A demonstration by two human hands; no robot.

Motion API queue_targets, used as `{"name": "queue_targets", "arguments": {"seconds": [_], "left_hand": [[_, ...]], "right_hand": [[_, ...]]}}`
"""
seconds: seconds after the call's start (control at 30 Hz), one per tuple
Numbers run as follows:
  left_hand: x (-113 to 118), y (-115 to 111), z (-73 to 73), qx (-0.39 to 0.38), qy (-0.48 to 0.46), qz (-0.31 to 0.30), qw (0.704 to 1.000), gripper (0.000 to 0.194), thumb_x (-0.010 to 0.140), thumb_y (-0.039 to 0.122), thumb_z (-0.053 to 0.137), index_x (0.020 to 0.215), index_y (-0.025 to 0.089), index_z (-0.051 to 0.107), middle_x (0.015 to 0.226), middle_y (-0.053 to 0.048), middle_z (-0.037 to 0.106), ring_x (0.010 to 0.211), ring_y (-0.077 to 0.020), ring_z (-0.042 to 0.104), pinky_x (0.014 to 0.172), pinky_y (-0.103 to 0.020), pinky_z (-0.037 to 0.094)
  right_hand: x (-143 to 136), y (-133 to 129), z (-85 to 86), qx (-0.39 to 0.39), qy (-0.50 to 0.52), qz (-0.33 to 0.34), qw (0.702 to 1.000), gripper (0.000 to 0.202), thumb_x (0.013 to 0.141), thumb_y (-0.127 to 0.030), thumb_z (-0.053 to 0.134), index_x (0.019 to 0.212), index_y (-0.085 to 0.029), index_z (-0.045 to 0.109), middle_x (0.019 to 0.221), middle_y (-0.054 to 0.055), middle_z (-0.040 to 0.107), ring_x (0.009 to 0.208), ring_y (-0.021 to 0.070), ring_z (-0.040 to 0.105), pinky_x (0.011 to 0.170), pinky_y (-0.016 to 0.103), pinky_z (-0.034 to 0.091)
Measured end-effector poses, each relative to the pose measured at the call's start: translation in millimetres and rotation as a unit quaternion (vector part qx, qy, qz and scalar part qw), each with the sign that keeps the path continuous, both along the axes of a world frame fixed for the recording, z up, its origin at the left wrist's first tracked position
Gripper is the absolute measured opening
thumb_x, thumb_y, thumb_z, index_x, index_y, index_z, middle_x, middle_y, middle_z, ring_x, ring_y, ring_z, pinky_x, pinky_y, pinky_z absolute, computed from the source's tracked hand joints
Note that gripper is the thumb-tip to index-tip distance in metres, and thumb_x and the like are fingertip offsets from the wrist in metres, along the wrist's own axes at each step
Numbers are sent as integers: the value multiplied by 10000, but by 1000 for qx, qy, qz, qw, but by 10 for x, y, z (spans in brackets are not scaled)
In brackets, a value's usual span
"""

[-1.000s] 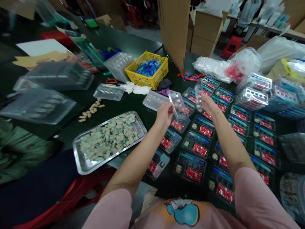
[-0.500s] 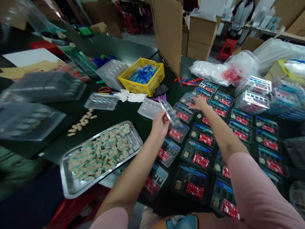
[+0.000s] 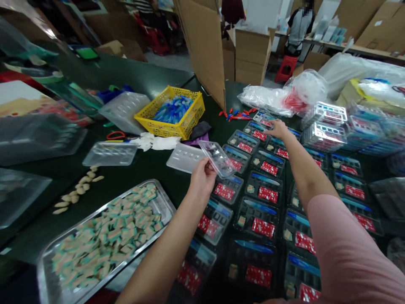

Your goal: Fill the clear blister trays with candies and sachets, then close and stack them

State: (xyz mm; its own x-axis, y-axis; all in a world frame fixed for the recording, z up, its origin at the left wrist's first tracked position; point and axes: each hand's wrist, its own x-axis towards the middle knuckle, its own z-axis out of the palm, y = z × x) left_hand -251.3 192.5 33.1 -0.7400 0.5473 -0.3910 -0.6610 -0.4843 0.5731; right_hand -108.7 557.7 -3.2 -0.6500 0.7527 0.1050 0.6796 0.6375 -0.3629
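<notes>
My left hand (image 3: 204, 175) pinches the lower left edge of a clear plastic lid (image 3: 219, 159), tilted above the table beside the filled trays. Farther back, my right hand (image 3: 279, 128) reaches over the far trays, fingers spread at the edge of a tray (image 3: 264, 119) in the back row. Rows of clear trays hold blue pens, small tan and green blocks and red dotted packets, such as this tray (image 3: 264, 185). Another clear lid (image 3: 185, 158) lies flat just left of my left hand.
A metal tray (image 3: 164, 202) of small blocks is at lower left, near peanut-like pieces (image 3: 84, 181). Behind are a yellow basket (image 3: 190, 122) of blue pens, red pens (image 3: 237, 115), stacked packs (image 3: 325, 126) and a cardboard sheet (image 3: 202, 46). A person (image 3: 299, 27) is in the background.
The view has shifted, moving the table items left and down. My right hand has moved to a tray farther back. My left hand still holds the lid.
</notes>
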Motion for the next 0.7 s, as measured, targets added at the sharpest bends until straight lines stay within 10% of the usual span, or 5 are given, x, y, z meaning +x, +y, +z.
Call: {"name": "queue_targets", "arguments": {"seconds": [0.7], "left_hand": [[-1, 342, -138, -14, 14, -24, 1000, 144, 661, 109, 706, 645, 136, 566, 574, 48, 575, 490, -44, 502, 503, -148, 408]], "right_hand": [[-430, -56, -171, -8, -207, 130, 969, 723, 879, -670, 546, 1498, -312, 445, 1618, 150, 282, 1450, 448, 300, 1114, 694, 269]]}}
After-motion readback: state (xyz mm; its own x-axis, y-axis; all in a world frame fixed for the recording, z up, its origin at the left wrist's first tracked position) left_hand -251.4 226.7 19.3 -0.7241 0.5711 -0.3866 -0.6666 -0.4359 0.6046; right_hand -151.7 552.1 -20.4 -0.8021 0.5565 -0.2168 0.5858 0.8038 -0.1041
